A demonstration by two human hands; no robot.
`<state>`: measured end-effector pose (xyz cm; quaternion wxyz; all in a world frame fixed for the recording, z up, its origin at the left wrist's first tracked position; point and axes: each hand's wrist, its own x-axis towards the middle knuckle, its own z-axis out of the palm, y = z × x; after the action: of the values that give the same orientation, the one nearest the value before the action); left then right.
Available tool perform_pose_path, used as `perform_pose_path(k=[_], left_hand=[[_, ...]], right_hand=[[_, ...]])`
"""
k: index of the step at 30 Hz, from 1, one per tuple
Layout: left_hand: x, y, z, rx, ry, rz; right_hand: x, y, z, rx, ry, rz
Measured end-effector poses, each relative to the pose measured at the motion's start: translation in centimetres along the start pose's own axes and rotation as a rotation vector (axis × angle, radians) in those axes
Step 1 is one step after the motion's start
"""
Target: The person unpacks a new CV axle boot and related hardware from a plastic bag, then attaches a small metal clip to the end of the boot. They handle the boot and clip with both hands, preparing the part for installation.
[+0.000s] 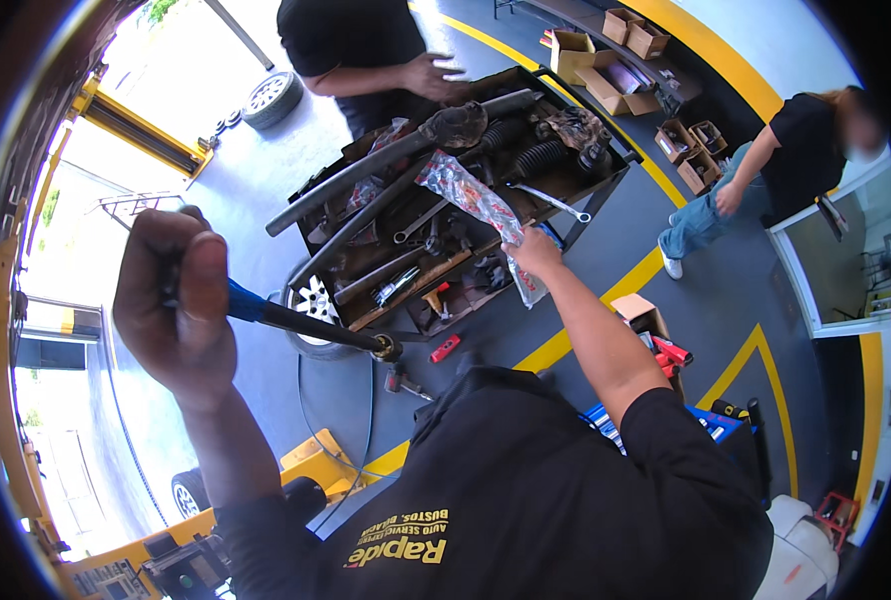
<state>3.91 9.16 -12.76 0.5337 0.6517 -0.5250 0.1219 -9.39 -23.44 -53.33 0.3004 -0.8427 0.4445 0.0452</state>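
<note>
At the far left, a yellow steel post (146, 130) lies across bright light in the upper part of the frame. Just below and right of it, the left hand (181, 300) is raised and clenched around a blue-gripped bar (311, 325), whose black shaft slants down to a brassy end piece near the centre. Behind the shaft stands a silver-spoked wheel (314, 299); another tyre (271, 101) lies toward the upper left. In the upper middle, a dark cart (436, 273) bears a long grey pipe (346, 178) and other greasy parts, and a co-worker's hand (434, 77) hovers at its far edge. The clear plastic bag (476, 202) with red print reaches from over those parts to the right hand (534, 252), which grips it near its lower end; its contents are hard to make out. Just beyond lies a combination wrench (556, 203). Cardboard boxes (621, 90) sit at upper right, and a person in jeans (811, 150) stands at far right.
</note>
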Motion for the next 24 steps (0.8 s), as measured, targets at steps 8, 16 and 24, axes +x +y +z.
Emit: perform_pose_path(k=[8, 16, 24], left_hand=[[-1.6, -3.4, 3.8, -0.107, -0.022, -0.010], [1.2, -2.8, 9.8, -0.090, -0.176, 0.053], [4.3, -1.6, 14.5, -0.441, -0.271, -0.149]], right_hand=[[-3.1, -1.6, -3.9, -0.020, -0.068, -0.004], [-15.0, -8.9, -14.6, 0.847, -0.306, -0.651], [-21.6, -9.9, -16.8, 1.136, -0.210, -0.650]])
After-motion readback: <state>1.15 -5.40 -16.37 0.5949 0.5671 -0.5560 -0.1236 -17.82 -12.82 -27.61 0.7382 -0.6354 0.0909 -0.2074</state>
